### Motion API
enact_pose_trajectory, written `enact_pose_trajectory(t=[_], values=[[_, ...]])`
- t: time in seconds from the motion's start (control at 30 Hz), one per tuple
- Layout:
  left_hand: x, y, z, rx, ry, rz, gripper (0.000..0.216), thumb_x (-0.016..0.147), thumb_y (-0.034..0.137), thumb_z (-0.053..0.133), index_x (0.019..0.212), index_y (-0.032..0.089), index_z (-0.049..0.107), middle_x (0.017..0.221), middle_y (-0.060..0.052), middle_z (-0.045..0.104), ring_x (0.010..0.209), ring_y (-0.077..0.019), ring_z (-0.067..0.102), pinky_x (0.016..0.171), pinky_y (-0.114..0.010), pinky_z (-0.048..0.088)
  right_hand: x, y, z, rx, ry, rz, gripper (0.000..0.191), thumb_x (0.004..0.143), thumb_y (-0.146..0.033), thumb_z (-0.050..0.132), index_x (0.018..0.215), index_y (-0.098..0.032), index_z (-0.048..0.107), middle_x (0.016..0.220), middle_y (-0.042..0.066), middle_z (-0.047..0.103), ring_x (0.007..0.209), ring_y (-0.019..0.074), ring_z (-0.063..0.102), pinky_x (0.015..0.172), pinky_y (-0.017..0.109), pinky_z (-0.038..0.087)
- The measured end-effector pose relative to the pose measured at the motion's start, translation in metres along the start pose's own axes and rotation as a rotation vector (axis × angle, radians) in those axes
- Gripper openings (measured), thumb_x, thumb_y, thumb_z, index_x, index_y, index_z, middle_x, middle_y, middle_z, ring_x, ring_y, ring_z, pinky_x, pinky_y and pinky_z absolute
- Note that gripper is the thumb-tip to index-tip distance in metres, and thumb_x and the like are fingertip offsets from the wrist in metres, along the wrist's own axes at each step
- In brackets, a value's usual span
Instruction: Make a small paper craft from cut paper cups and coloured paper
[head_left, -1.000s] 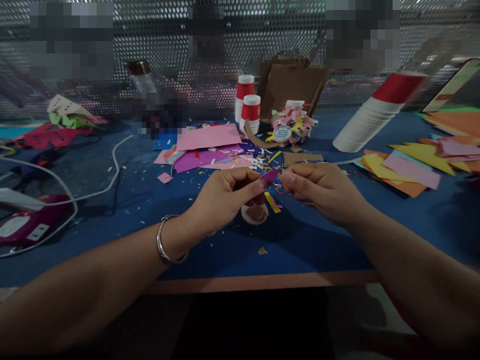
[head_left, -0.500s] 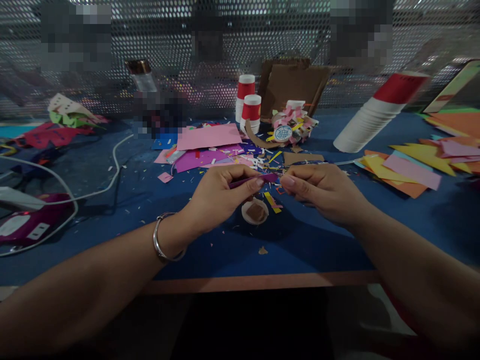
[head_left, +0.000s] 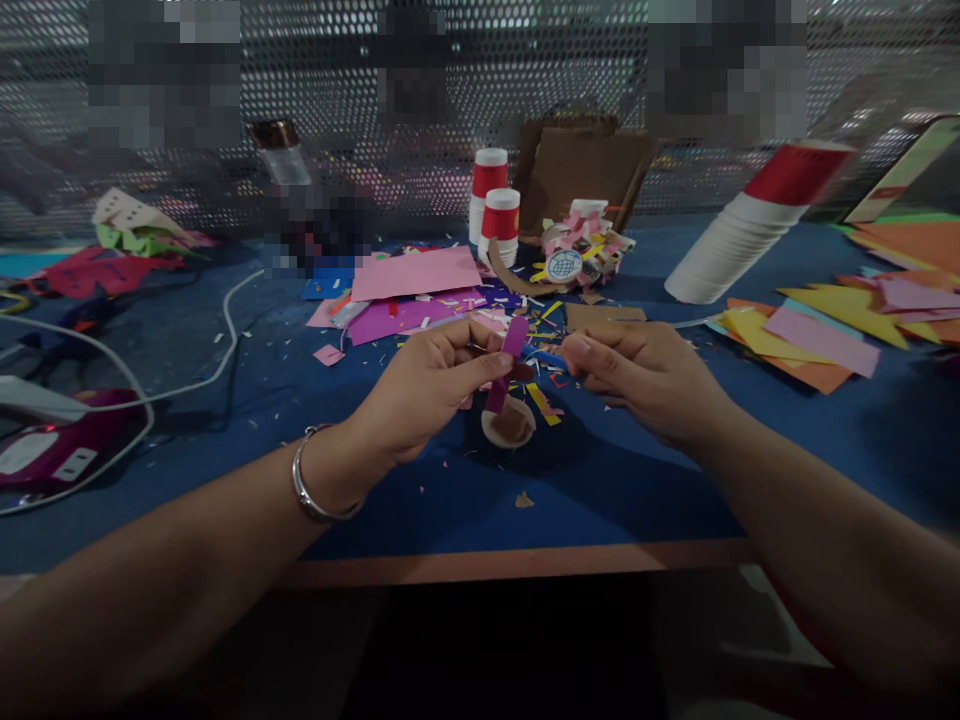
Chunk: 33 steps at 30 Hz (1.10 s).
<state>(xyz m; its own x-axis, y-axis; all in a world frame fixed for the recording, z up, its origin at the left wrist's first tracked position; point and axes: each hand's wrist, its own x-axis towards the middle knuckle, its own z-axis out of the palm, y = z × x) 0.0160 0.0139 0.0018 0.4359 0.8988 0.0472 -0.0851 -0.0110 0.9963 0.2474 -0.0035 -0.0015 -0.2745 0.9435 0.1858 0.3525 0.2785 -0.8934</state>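
Observation:
My left hand (head_left: pixel 427 385) pinches a narrow purple paper strip (head_left: pixel 513 340) between thumb and forefinger, and the strip stands nearly upright over the blue table. My right hand (head_left: pixel 637 375) is a short gap to the strip's right and does not touch it. Its fingers are curled and its thumb and forefinger are pressed together; I cannot make out anything in them. Below the strip lies a small round white disc with a brown centre (head_left: pixel 510 422). Coloured paper scraps are scattered around both hands.
Pink and purple paper sheets (head_left: pixel 416 272), two red-and-white paper cups (head_left: pixel 500 222), a decorated paper craft (head_left: pixel 581 250) and cardboard (head_left: pixel 585 170) lie behind. A toppled cup stack (head_left: pixel 750 230) and coloured paper (head_left: pixel 825 335) sit right. A purple glue gun (head_left: pixel 52 450) with cable (head_left: pixel 225 350) lies left.
Both hands pinched the purple strip, held roughly level between them. Now the right hand has let go and the left hand has turned the strip nearly upright.

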Motion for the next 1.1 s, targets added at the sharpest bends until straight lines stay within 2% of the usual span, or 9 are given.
enact_pose_trajectory(t=[0.1,0.2,0.3,0.53,0.67,0.73,0.83,1.0,1.1], values=[[0.0,0.002,-0.001,-0.012,-0.013,-0.014,0.024,0.083,0.027,0.079,0.09,0.018,0.058,0.079,-0.001,0.071,0.071,-0.0111,0.067,0.058,-0.022,0.04,0.0,-0.003,0.001,-0.031,-0.003,-0.004,0.06,0.093,-0.074,0.06,0.067,-0.021,0.054,0.054,-0.007,0.032,0.049,0.0084,0.026,0.048,0.029,0.02],[0.0,0.004,-0.001,0.056,0.004,0.015,0.031,0.083,0.022,0.077,0.104,0.02,0.055,0.081,0.0,0.074,0.068,-0.011,0.066,0.057,-0.022,0.044,-0.001,-0.006,0.001,-0.078,-0.01,0.011,0.06,0.093,-0.074,0.06,0.067,-0.02,0.056,0.055,-0.006,0.036,0.05,0.0085,0.028,0.048,0.029,0.019],[0.001,0.004,-0.001,0.14,0.04,0.134,0.038,0.082,0.016,0.075,0.109,0.024,0.049,0.084,0.002,0.072,0.071,-0.0115,0.068,0.06,-0.023,0.05,-0.001,-0.009,0.001,-0.111,-0.036,0.014,0.059,0.093,-0.072,0.061,0.067,-0.019,0.058,0.056,-0.004,0.04,0.051,0.0087,0.031,0.048,0.029,0.02],[0.004,0.003,-0.007,0.283,0.151,0.411,0.037,0.08,0.015,0.079,0.105,0.025,0.054,0.097,0.0,0.065,0.086,-0.0128,0.068,0.07,-0.023,0.057,0.001,-0.01,0.001,-0.129,-0.085,0.036,0.063,0.089,-0.079,0.06,0.066,-0.02,0.055,0.055,-0.005,0.038,0.051,0.0091,0.03,0.047,0.028,0.019],[0.003,0.006,-0.008,0.412,0.104,0.388,0.017,0.088,0.019,0.073,0.103,0.019,0.067,0.106,-0.007,0.072,0.1,-0.0187,0.069,0.073,-0.026,0.058,0.001,-0.009,0.001,-0.108,-0.103,0.031,0.061,0.089,-0.077,0.062,0.069,-0.019,0.058,0.059,-0.005,0.038,0.053,0.0091,0.03,0.05,0.028,0.02],[0.002,0.006,-0.008,0.432,0.087,0.363,0.022,0.089,0.02,0.072,0.111,0.018,0.072,0.114,-0.009,0.074,0.099,-0.0192,0.069,0.073,-0.027,0.058,0.001,-0.009,0.001,-0.099,-0.106,0.02,0.061,0.09,-0.076,0.063,0.068,-0.019,0.058,0.059,-0.005,0.039,0.054,0.0092,0.032,0.051,0.028,0.022],[0.001,0.006,-0.007,0.426,0.041,0.362,0.037,0.086,0.016,0.073,0.123,0.018,0.072,0.12,-0.009,0.075,0.086,-0.0146,0.069,0.073,-0.027,0.058,0.001,-0.009,0.001,-0.102,-0.116,0.014,0.061,0.089,-0.077,0.063,0.069,-0.019,0.058,0.06,-0.004,0.041,0.055,0.0095,0.035,0.051,0.027,0.023],[0.0,0.009,-0.005,0.433,-0.04,0.312,0.045,0.083,0.015,0.073,0.129,0.017,0.071,0.09,-0.005,0.074,0.082,-0.0166,0.069,0.069,-0.026,0.057,0.001,-0.009,0.001,-0.111,-0.14,-0.012,0.063,0.089,-0.077,0.062,0.068,-0.019,0.059,0.058,-0.004,0.042,0.054,0.0095,0.036,0.051,0.027,0.025],[0.0,0.01,-0.004,0.443,-0.061,0.299,0.048,0.082,0.013,0.071,0.13,0.017,0.071,0.088,-0.004,0.074,0.083,-0.0167,0.069,0.071,-0.027,0.057,0.001,-0.01,0.001,-0.108,-0.163,-0.03,0.062,0.091,-0.076,0.061,0.067,-0.019,0.059,0.058,-0.004,0.042,0.054,0.0094,0.037,0.052,0.027,0.025]])
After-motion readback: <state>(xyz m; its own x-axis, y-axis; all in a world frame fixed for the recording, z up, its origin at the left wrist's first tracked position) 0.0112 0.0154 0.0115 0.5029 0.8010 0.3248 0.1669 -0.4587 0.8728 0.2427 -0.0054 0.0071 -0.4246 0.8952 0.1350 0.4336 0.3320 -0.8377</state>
